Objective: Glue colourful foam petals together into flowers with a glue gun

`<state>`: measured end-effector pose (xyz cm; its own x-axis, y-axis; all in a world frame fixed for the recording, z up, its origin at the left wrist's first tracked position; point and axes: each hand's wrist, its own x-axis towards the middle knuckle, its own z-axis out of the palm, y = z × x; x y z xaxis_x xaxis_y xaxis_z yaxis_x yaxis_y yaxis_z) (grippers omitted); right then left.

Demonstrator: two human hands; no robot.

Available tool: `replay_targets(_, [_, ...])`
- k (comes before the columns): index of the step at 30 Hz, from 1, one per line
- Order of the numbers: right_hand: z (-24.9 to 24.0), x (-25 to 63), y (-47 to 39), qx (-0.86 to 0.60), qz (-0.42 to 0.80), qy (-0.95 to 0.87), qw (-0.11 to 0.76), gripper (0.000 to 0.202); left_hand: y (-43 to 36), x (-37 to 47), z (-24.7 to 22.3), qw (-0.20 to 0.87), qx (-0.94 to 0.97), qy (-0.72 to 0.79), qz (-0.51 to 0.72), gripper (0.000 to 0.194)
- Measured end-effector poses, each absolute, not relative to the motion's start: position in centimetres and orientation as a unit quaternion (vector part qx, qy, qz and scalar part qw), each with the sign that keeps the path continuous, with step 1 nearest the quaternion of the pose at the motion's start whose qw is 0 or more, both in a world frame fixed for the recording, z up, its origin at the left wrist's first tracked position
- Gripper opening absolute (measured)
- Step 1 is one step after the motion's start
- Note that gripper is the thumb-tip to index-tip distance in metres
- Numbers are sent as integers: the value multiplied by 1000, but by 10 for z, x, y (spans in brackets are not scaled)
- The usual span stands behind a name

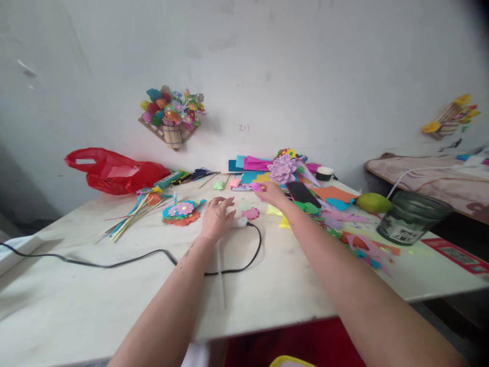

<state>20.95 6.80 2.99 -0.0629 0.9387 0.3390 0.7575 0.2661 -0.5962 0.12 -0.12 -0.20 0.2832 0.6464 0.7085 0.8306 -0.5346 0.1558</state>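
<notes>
We count one left hand [217, 218] and one right hand [273, 195] over one bench [275, 285]. We see one white corded tool [241, 223], one translucent stick [222, 285] and one scalloped pink piece [250, 213] lying singly. We also find one red bag [114, 173], one phone [303, 194], one fruit [373, 203], one jar [407, 224], one large lilac flower [282, 169], two small soft lumps [219, 185] and two wall ornaments [172, 136]. The paper strips [130, 219] overlap too much for us to count.

Both forearms [171, 298] and hands [216, 218] are bare.
</notes>
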Motion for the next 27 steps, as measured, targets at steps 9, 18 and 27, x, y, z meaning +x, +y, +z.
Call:
replay_targets(9, [30, 203, 40, -463, 503, -575, 449, 18, -2, 4, -3, 121, -800, -456, -372, 36])
replay_targets(18, [10, 199, 35, -424, 535, -578, 446, 21, 4, 22, 6, 115, -839, -382, -370, 54])
replay_targets(27, [5, 190, 35, -410, 563, -513, 502, 11, 10, 51, 14, 81, -899, -310, -298, 68])
